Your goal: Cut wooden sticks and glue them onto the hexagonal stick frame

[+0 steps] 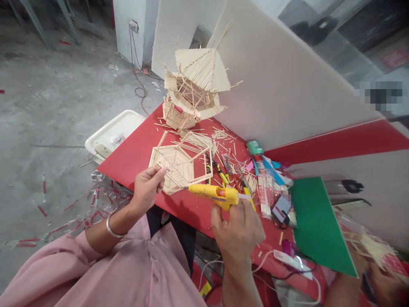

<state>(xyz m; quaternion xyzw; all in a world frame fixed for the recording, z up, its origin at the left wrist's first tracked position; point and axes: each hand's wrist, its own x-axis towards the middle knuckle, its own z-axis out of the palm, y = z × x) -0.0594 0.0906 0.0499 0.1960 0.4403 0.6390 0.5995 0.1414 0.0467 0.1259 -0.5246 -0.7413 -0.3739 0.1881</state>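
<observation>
My right hand grips a yellow hot glue gun, its nozzle pointing left. A thin wooden stick is pinched in my left hand, and its far end meets or nearly meets the nozzle. Behind both hands lies a flat stick panel with rings of sticks forming a polygon and a few upright frames along its edge. Farther back stands a tiered model built of the same sticks, with a pointed roof on top.
Loose sticks and pliers lie on the red table. To the right are a green tape roll, a phone and a green board. A white tray stands beyond the left edge. Another person's arm shows at lower right.
</observation>
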